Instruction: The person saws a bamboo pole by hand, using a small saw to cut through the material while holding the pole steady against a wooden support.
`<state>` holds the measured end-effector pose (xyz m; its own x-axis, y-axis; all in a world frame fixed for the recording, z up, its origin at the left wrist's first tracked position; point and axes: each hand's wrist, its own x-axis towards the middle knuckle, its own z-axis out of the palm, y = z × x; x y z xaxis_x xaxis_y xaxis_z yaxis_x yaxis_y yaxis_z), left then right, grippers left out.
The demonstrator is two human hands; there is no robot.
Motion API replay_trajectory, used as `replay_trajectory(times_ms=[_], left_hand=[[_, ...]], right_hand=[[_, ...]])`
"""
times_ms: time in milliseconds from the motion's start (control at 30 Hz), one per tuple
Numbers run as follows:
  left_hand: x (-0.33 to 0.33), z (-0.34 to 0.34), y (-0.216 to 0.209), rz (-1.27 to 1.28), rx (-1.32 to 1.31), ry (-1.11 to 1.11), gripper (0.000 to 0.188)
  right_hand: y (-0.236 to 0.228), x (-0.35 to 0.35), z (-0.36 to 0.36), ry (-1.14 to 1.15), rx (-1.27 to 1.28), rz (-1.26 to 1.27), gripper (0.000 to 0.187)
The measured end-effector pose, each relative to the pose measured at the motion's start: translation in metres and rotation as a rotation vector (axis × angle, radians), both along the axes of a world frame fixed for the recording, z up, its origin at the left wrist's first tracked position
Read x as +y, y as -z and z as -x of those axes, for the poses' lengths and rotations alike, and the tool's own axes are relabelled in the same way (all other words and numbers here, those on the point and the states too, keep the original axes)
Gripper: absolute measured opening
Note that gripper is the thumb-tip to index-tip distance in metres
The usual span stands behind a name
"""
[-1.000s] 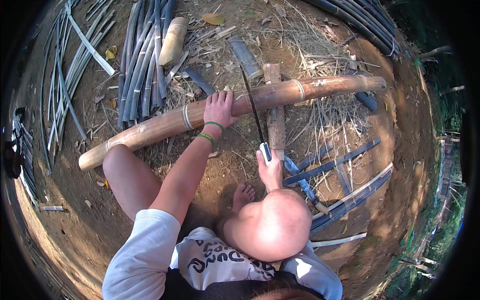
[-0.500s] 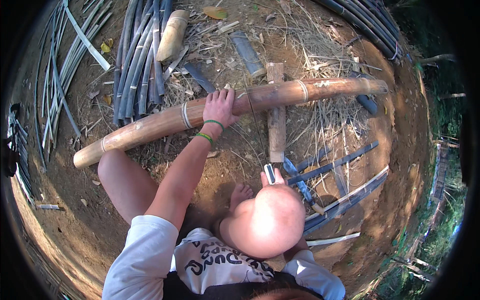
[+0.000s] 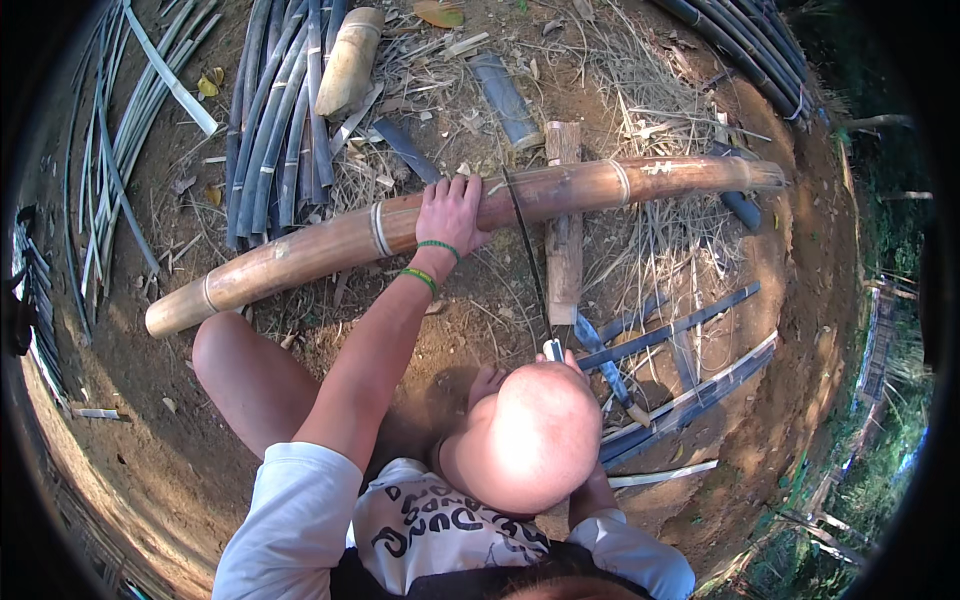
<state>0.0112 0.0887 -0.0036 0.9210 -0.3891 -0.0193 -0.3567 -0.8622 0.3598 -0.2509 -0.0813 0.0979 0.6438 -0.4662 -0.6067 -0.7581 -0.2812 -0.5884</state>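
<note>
A thick brown bamboo pole (image 3: pixel 300 262) lies crosswise in front of me. My left hand (image 3: pixel 451 215) presses on top of it, fingers wrapped over the far side, just left of a handsaw (image 3: pixel 527 238). The saw's thin dark blade crosses the pole and runs toward me. At its near end, my right hand (image 3: pixel 570 361) is closed around the white and black handle (image 3: pixel 553 350); my raised right knee (image 3: pixel 545 430) hides most of that hand. A squared wooden block (image 3: pixel 564 265) sits under the pole, right of the blade.
Dark bamboo strips (image 3: pixel 275 130) and a short bamboo piece (image 3: pixel 348 62) lie at the far left. Near the right hand are a blue tool with a wooden end (image 3: pixel 612 375) and split bamboo pieces (image 3: pixel 700 400). More dark poles (image 3: pixel 740 50) are stacked far right.
The saw handle and right hand have drawn slightly closer to me, further behind the knee. The blade shows darker and clearer. My left hand keeps its place on the pole; the whole view shifted slightly.
</note>
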Motion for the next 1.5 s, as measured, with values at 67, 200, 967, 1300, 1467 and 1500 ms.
replay_trajectory(times_ms=[67,200,967,1300,1467,1500], left_hand=[[-0.001,-0.002,-0.004,0.001,0.028,-0.001,0.100],[-0.004,-0.001,0.000,-0.004,-0.030,-0.012,0.100],[-0.001,0.008,0.011,0.021,-0.101,-0.050,0.100],[-0.007,0.014,0.007,0.028,-0.121,-0.042,0.099],[-0.002,0.011,0.013,0.045,-0.099,-0.046,0.096],[0.002,0.005,0.011,0.036,-0.110,-0.050,0.094]], right_hand=[[-0.001,0.004,-0.012,-0.066,-0.050,0.081,0.037],[0.018,0.005,-0.093,-0.288,-0.215,0.338,0.032],[0.034,0.010,-0.147,-0.393,-0.200,0.327,0.039],[0.015,0.005,-0.095,-0.338,-0.156,0.337,0.037],[0.033,0.020,-0.159,-0.364,-0.228,0.349,0.039],[0.024,0.019,-0.143,-0.367,-0.220,0.303,0.038]])
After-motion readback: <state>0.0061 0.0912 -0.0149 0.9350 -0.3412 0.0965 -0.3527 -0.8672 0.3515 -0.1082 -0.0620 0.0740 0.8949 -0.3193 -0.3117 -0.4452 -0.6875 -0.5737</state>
